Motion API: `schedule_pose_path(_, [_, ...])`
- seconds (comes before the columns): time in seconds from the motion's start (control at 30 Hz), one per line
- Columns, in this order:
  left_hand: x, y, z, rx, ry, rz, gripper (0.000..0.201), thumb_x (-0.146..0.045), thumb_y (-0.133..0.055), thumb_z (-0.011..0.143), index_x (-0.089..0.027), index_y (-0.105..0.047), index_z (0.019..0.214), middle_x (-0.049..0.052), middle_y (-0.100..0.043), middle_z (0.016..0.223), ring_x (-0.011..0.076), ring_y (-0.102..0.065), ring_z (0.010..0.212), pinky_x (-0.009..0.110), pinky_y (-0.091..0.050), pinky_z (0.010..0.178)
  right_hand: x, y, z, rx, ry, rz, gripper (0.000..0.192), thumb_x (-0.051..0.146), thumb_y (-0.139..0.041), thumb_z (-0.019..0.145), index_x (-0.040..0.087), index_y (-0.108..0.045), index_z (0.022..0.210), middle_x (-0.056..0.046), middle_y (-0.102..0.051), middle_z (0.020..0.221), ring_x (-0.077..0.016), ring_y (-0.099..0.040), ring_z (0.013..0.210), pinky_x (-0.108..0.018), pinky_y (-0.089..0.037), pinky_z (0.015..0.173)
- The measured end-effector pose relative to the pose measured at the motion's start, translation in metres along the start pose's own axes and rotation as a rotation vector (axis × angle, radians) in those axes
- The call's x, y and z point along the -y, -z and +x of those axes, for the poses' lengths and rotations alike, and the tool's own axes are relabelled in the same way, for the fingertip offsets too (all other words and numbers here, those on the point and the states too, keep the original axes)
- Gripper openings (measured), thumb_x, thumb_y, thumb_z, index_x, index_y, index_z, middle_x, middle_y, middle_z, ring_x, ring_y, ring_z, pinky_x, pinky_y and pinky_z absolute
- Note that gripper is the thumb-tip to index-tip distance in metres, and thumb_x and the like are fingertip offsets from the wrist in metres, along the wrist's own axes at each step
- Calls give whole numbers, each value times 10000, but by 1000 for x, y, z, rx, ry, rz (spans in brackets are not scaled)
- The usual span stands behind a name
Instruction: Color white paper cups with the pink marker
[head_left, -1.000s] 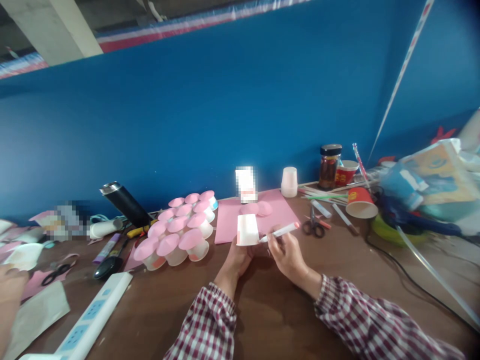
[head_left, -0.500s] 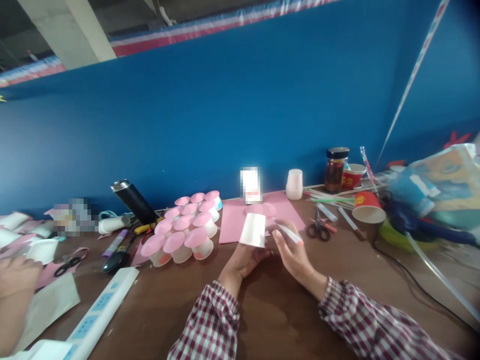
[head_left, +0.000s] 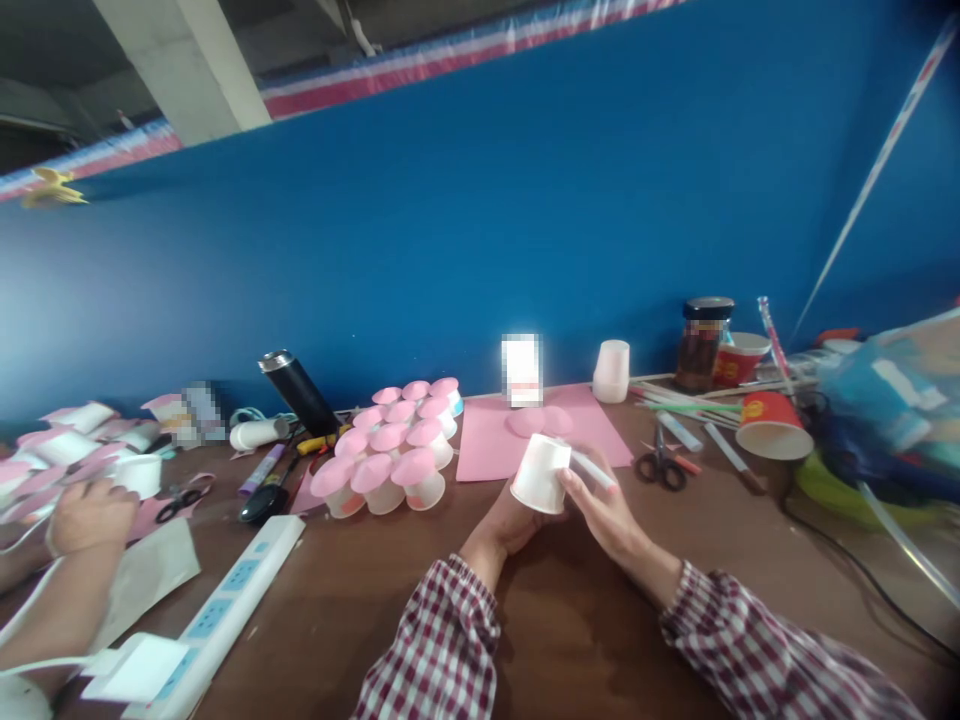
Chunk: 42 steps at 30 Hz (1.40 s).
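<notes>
In the middle of the head view, my left hand is closed round a plain white paper cup, held upside down and slightly tilted above the table. My right hand grips a white marker with a reddish end. Its fingers touch the cup's right side, and the marker's tip is hidden. Behind the cup lies a pink paper sheet with pink paper discs on it. To the left, several upturned cups stand in rows, capped with pink paper cones.
A white power strip runs along the table at left, near another person's hand. Black scissors, another marker and a red paper cup lie at right. Stacked white cups stand by the blue wall.
The view has swung left, so things sit farther right. The white cup has tilted, and my right hand has come against it with the marker. The other person's hand shows more fully.
</notes>
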<state>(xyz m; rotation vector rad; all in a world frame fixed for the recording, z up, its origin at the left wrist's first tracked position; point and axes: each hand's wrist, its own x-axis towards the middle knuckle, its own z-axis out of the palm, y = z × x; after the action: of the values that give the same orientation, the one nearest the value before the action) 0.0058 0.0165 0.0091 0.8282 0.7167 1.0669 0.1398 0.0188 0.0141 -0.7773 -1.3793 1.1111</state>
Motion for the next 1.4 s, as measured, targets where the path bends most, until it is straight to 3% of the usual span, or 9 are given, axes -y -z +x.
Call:
schedule_pose_path(0.33, [-1, -4, 0, -2, -1, 5, 319, -293, -745, 756, -169, -688, 1044, 98, -653, 959, 175, -614, 819, 290, -504, 703, -4, 1, 0, -68, 8, -1, 465, 472, -653, 817, 182, -538, 1162, -101, -644, 1038, -245, -641, 927, -344, -563, 745])
schedule_pose_path(0.43, [0, -4, 1, -29, -61, -33, 361, -275, -777, 719, -163, -672, 1046, 109, -663, 1002, 198, -635, 866, 334, -514, 777, -5, 3, 2, -171, 37, -40, 481, 478, -655, 812, 189, -528, 1174, -100, -627, 1038, -231, -653, 861, -342, -571, 683])
schedule_pose_path(0.53, [2, -1, 5, -129, -92, -89, 382, -242, -818, 662, -158, -646, 993, 99, -670, 1025, 203, -651, 902, 332, -512, 806, -8, 8, 7, -339, 67, -100, 496, 495, -669, 793, 197, -528, 1164, -92, -592, 1059, -219, -644, 854, -349, -571, 686])
schedule_pose_path(0.67, [4, 4, 10, -244, -83, -163, 268, -246, -793, 684, -147, -596, 836, 61, -670, 836, 151, -655, 769, 273, -509, 723, -15, 16, 16, -443, 54, -101, 538, 506, -686, 778, 196, -503, 1178, -77, -583, 1019, -206, -633, 819, -349, -564, 672])
schedule_pose_path(0.8, [4, 6, 10, -248, -91, -202, 219, -226, -718, 731, -151, -590, 891, 39, -654, 805, 124, -630, 694, 270, -502, 695, -18, 18, 20, -410, 27, -91, 550, 512, -699, 764, 198, -492, 1165, -62, -589, 974, -196, -631, 769, -332, -556, 632])
schedule_pose_path(0.97, [2, 5, 6, -200, -164, -250, 320, -186, -659, 728, -171, -596, 1042, 61, -678, 923, 180, -642, 872, 320, -488, 817, -16, 16, 18, -327, 37, -145, 499, 512, -686, 771, 199, -524, 1124, -64, -603, 973, -213, -634, 826, -332, -559, 664])
schedule_pose_path(1.1, [0, 4, 5, -101, -170, -283, 310, -345, -602, 827, -161, -634, 1074, 97, -678, 1042, 216, -627, 949, 350, -474, 856, -12, 14, 15, -265, 44, -180, 466, 521, -665, 774, 194, -541, 1082, -63, -624, 938, -214, -640, 790, -328, -561, 638])
schedule_pose_path(1.23, [-1, 1, 5, -1, -144, -230, 538, -568, -478, 879, -145, -632, 1174, 142, -657, 1167, 278, -602, 1060, 401, -450, 920, -10, 11, 9, -176, 49, -209, 450, 527, -633, 793, 182, -547, 1069, -80, -627, 975, -208, -636, 760, -321, -555, 618])
schedule_pose_path(1.4, [-1, -1, 4, -11, -59, -196, 642, -627, -423, 877, -109, -632, 1194, 165, -679, 1149, 315, -579, 1140, 416, -397, 1002, -15, 10, 2, -62, 50, -230, 460, 482, -628, 822, 203, -508, 1167, -72, -628, 1004, -211, -642, 796, -324, -553, 667])
